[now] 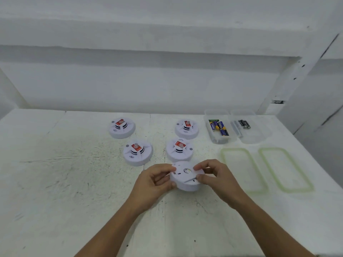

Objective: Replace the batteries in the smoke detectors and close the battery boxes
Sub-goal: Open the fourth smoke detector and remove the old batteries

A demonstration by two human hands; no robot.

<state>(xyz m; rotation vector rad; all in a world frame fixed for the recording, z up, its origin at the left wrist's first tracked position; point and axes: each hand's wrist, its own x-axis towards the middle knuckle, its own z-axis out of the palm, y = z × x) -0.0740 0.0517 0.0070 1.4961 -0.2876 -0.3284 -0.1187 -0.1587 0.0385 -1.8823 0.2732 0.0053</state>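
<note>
Near the front middle of the table (74,173), a detector (186,178) lay upside down, lifted slightly between both hands. The left hand (155,182) gripped its left edge, thumb on top and fingers curled beneath. The right hand (217,179) pinched the right edge with thumb and forefinger, just where a slanted seam marked the cover. Blur hid whether that cover had begun to lift, so I could not tell. Behind it stood the nearest (179,149) of four more units, all dome-up with red labels.

To do this step well, the left hand should probably brace the body firmly while the right works only at the seam. Sliding or prying along the cover's own direction is safer than twisting the whole shell. A slipping thumb could snap a thin clip, so steady, light pressure seems wise.

At the right rear sat the left box (216,112) holding blue batteries (220,127), and beside it the right box (259,134) holding dark cells (244,124). Both were open, with the two lids (243,170) lying flat in front of them, within easy reach.
</note>
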